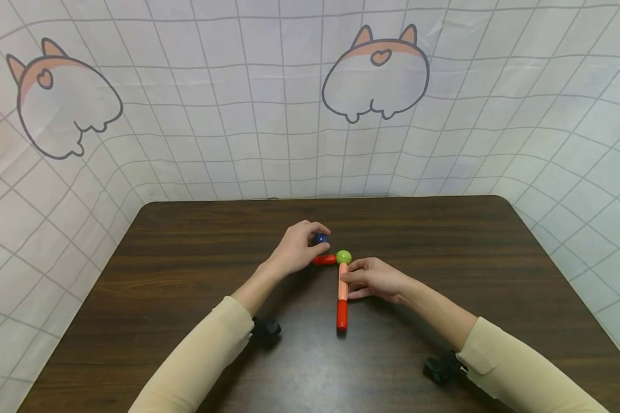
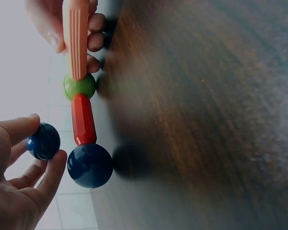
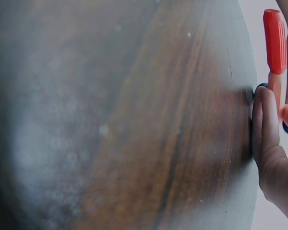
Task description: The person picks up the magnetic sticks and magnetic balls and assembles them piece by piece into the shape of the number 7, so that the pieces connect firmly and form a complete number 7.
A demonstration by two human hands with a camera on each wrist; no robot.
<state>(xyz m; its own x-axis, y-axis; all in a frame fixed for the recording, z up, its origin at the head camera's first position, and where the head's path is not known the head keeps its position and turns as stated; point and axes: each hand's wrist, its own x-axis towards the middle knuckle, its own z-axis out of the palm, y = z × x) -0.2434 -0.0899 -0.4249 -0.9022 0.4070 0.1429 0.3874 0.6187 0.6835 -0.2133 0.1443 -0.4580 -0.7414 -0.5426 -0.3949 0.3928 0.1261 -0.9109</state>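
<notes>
My left hand (image 1: 298,246) pinches a small blue ball (image 2: 43,141) between thumb and fingers. Close beside that ball, a second blue ball (image 2: 90,166) sits on the end of a short red rod (image 2: 83,120). The red rod's other end meets a green ball (image 1: 344,257). From the green ball, a peach rod (image 1: 343,281) runs toward the near edge, ending in another red rod (image 1: 342,315). My right hand (image 1: 377,279) grips the peach rod from the right. The second blue ball is hidden behind my left hand in the head view.
The pieces are over a dark wood-grain table (image 1: 186,246). A white grid-patterned cloth (image 1: 217,132) with cartoon animals surrounds its back and sides. Dark wrist devices, such as the one under the right forearm (image 1: 439,370), hang near the tabletop.
</notes>
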